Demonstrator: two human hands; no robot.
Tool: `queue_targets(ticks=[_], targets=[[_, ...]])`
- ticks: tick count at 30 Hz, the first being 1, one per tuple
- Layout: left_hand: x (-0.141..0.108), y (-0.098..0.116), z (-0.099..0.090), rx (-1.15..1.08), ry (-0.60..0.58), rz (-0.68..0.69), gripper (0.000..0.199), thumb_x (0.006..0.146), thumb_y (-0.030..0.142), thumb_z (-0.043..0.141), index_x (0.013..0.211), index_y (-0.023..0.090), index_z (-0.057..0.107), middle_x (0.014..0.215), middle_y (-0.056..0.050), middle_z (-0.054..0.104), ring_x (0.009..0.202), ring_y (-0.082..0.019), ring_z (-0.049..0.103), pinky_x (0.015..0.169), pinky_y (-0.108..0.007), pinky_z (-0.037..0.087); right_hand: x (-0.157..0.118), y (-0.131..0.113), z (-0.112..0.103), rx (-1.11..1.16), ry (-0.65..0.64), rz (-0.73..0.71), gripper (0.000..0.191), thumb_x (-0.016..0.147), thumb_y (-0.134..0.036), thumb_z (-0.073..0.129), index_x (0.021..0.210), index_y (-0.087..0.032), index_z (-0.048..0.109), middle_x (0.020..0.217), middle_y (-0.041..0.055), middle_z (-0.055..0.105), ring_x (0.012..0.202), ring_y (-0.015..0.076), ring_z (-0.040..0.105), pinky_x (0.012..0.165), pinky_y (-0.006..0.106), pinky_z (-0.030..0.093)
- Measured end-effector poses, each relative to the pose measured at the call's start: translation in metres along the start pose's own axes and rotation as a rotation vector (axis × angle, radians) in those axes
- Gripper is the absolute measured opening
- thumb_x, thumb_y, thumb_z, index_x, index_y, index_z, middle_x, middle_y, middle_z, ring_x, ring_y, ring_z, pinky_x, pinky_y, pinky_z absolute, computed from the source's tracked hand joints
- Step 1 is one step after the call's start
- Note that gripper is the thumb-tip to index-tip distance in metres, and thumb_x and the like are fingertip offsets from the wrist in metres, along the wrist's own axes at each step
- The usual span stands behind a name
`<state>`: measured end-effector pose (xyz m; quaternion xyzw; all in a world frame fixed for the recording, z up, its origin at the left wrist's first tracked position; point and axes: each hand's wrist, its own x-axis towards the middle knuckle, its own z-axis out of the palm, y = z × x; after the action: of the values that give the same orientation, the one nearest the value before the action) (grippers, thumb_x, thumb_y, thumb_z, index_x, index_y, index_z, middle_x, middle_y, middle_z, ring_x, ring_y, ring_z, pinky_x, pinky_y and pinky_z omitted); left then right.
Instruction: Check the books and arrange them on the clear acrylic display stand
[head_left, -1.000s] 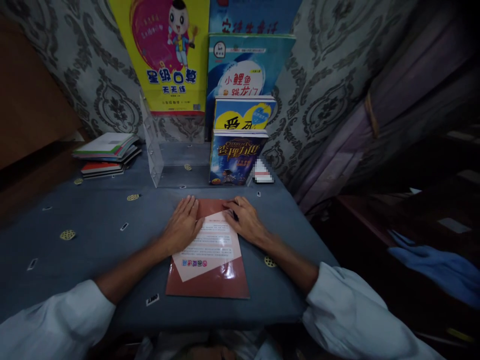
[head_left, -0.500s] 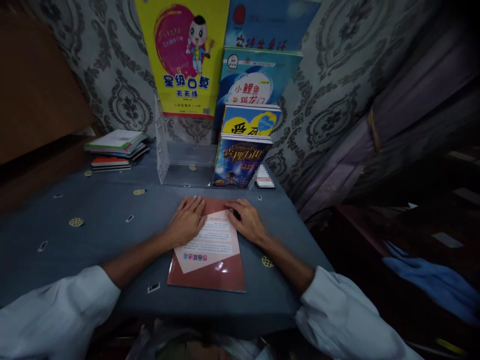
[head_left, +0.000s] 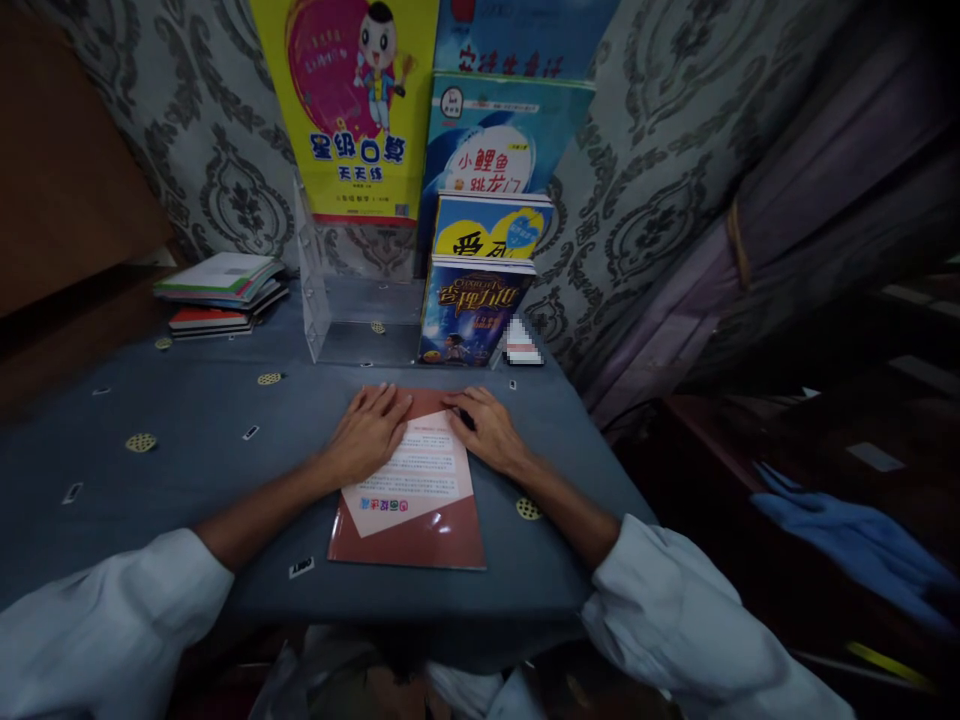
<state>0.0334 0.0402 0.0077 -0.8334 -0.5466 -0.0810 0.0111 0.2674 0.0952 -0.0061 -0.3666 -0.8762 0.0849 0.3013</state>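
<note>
A thin reddish-brown book [head_left: 439,540] lies flat on the cloth-covered table, with a slanted pale panel of printed text that reads upside down from here. My left hand [head_left: 369,435] rests on its upper left part, fingers stretched forward and palm down. Over the upper right edge lies my right hand [head_left: 489,428], its fingers slightly bent and a dark gap showing between thumb and fingers. Both hands touch the book without lifting it, and they cover its two far corners.
Behind the book, a clear acrylic stand [head_left: 311,300] holds a yellow workbook [head_left: 360,185] and a column of books, the lowest a dark blue book [head_left: 472,315]. A stack of books [head_left: 221,280] sits at the back left. Beyond the table's right side lies a blue cloth [head_left: 847,540].
The camera view has shifted slightly, so everything appears a little higher and further left. Both hands stay in place on the book.
</note>
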Motion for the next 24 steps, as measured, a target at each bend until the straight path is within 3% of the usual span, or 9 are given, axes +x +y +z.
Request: queue_targets(ticks=[6, 11, 18, 24], targets=[[0.000, 0.001, -0.005, -0.038, -0.076, 0.017, 0.052, 0.106, 0.034, 0.025, 0.155, 0.023, 0.037, 0.163, -0.008, 0.033, 0.152, -0.028, 0.028, 0.120, -0.056, 0.025, 0.001, -0.001, 0.000, 0.010, 0.012, 0.014, 0.028, 0.093, -0.018, 0.051, 0.111, -0.015, 0.071, 0.105, 0.0131, 0.072, 0.097, 0.0271, 0.064, 0.091, 0.046, 0.052], [0.001, 0.000, -0.002, -0.041, -0.031, 0.034, 0.051, 0.106, 0.036, 0.024, 0.153, 0.024, 0.041, 0.162, -0.008, 0.037, 0.151, -0.027, 0.031, 0.120, -0.057, 0.026, 0.000, -0.001, -0.002, 0.023, 0.022, 0.007, 0.029, 0.092, -0.017, 0.051, 0.112, -0.019, 0.072, 0.106, 0.0111, 0.073, 0.100, 0.0266, 0.064, 0.091, 0.046, 0.052], [0.004, -0.003, -0.002, -0.100, -0.099, 0.114, 0.054, 0.106, 0.043, 0.026, 0.156, 0.024, 0.035, 0.164, -0.007, 0.032, 0.154, -0.027, 0.024, 0.122, -0.063, 0.014, -0.003, -0.003, 0.000, -0.004, 0.002, 0.011, 0.028, 0.095, -0.023, 0.051, 0.113, -0.018, 0.072, 0.110, 0.0121, 0.073, 0.103, 0.0275, 0.065, 0.095, 0.047, 0.051], [0.005, -0.006, 0.000, -0.110, -0.102, 0.144, 0.053, 0.106, 0.043, 0.026, 0.156, 0.027, 0.034, 0.165, -0.008, 0.030, 0.154, -0.029, 0.024, 0.121, -0.065, 0.015, -0.009, -0.008, 0.003, -0.059, -0.022, 0.038, 0.033, 0.095, -0.027, 0.051, 0.120, -0.015, 0.070, 0.126, 0.0156, 0.069, 0.117, 0.0308, 0.061, 0.103, 0.052, 0.047]])
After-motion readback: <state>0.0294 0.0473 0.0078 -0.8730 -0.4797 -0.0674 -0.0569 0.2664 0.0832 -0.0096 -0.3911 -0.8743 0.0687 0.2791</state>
